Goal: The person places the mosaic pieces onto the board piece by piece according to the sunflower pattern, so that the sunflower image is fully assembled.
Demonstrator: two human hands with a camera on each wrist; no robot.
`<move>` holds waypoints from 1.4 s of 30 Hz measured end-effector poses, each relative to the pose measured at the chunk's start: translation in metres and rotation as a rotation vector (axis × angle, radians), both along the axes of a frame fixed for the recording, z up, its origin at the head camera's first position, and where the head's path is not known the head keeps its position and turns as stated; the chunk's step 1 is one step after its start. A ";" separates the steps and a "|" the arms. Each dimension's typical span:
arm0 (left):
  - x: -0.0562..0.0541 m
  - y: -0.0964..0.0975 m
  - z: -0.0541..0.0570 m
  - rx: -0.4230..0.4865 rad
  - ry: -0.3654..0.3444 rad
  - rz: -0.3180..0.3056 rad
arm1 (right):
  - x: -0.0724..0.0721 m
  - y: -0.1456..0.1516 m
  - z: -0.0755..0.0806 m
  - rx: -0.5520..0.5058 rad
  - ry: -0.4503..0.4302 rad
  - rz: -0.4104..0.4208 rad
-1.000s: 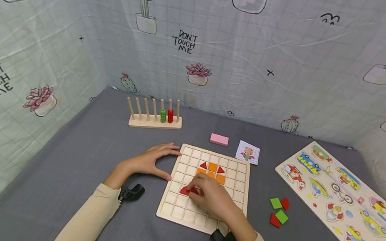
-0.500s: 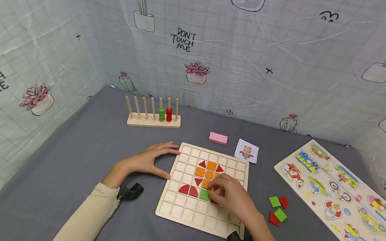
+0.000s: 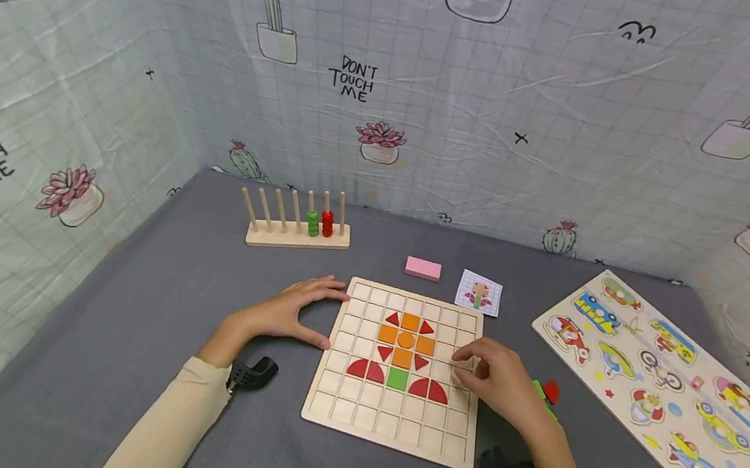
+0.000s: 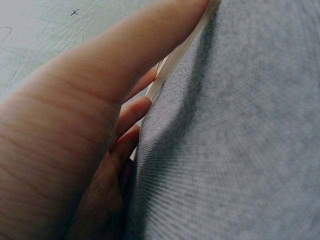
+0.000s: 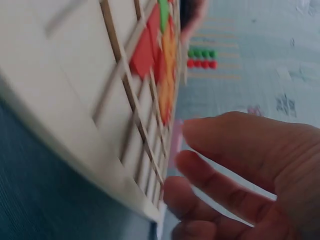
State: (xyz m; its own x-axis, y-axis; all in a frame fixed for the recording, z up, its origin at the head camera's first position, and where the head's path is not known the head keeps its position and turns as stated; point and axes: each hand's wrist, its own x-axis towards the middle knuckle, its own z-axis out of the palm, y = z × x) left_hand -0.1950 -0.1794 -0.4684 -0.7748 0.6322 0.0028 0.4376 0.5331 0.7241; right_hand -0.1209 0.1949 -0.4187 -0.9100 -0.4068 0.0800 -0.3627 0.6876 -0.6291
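A light wooden grid board point(image 3: 382, 419) lies flat before me. Red triangles point(image 3: 426, 327), orange squares point(image 3: 387, 335), an orange round piece point(image 3: 406, 339), a green square point(image 3: 398, 378) and red quarter-round pieces point(image 3: 439, 392) fill some cells in its middle. My left hand point(image 3: 292, 311) rests at the board's left edge, its thumb and fingers spread and touching the rim. Over the right edge hovers my right hand point(image 3: 497, 380), fingers loosely bent, with a gap between thumb and fingertips and nothing held. In the right wrist view that hand point(image 5: 240, 175) is also free of any piece.
Loose green and red pieces point(image 3: 552, 391) lie right of the board, partly hidden by my right hand. A pattern card point(image 3: 479, 293), a pink block point(image 3: 423, 269) and a peg stand with beads point(image 3: 297, 236) are behind. A vehicle puzzle board point(image 3: 659, 394) lies far right.
My right hand has moved right, from the lower left cells across to the board's right edge. Two red quarter-rounds right of the green square are now uncovered. The left hand has stayed put.
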 end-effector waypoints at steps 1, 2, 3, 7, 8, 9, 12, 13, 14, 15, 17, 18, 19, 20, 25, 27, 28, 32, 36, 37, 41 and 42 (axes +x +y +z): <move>0.000 0.000 0.000 -0.001 0.002 -0.001 | 0.000 0.004 0.001 0.005 0.001 -0.001; 0.000 0.000 0.000 -0.002 0.002 -0.001 | -0.001 0.007 0.002 0.012 0.001 -0.002; 0.000 0.000 -0.001 -0.003 0.001 -0.001 | -0.001 0.011 0.003 0.019 0.000 -0.001; 0.001 0.000 -0.002 0.001 0.000 -0.001 | -0.002 0.024 0.005 0.039 -0.002 0.004; 0.001 -0.001 -0.002 0.004 -0.002 0.000 | -0.003 0.027 0.005 0.043 -0.009 0.008; 0.001 -0.001 -0.003 0.003 0.001 0.001 | -0.003 0.030 0.005 0.047 -0.013 0.018; 0.001 -0.002 -0.004 -0.001 0.006 0.002 | -0.004 0.039 0.006 0.054 -0.025 0.048; 0.002 -0.001 -0.003 -0.001 0.001 0.001 | -0.004 0.043 0.007 0.055 -0.025 0.058; 0.002 -0.001 -0.004 -0.003 0.003 0.001 | -0.004 0.046 0.007 0.060 -0.024 0.065; 0.002 -0.001 -0.004 -0.006 0.005 -0.001 | -0.004 0.050 0.008 0.070 -0.021 0.069; 0.002 0.000 -0.003 -0.005 -0.001 -0.004 | -0.005 0.057 0.009 0.086 -0.027 0.069; 0.002 0.000 -0.003 -0.004 0.000 -0.004 | -0.005 0.060 0.010 0.092 -0.035 0.067; 0.001 0.000 -0.003 -0.003 0.003 -0.004 | -0.005 0.063 0.010 0.095 -0.046 0.070; 0.001 0.000 -0.003 -0.003 0.005 -0.004 | -0.005 0.066 0.010 0.100 -0.062 0.073; 0.000 0.000 -0.003 -0.006 0.008 -0.003 | -0.005 0.077 0.011 0.097 -0.120 0.068; 0.000 0.000 -0.002 -0.006 0.007 -0.002 | -0.005 0.080 0.010 0.098 -0.129 0.061; 0.000 0.000 -0.001 -0.005 0.006 -0.002 | -0.005 0.082 0.010 0.099 -0.136 0.060; 0.000 0.000 0.000 -0.004 -0.001 0.002 | -0.005 0.087 0.008 0.097 -0.151 0.067; -0.001 0.000 0.000 -0.007 0.002 0.001 | -0.006 0.087 0.004 0.092 -0.147 0.048; -0.001 0.000 0.000 -0.006 0.003 0.001 | -0.006 0.087 0.004 0.095 -0.142 0.042; -0.002 0.000 -0.002 -0.003 0.011 -0.002 | -0.008 0.085 0.001 0.103 -0.115 0.025; -0.002 0.000 -0.002 -0.002 0.011 -0.003 | -0.008 0.085 0.000 0.103 -0.107 0.026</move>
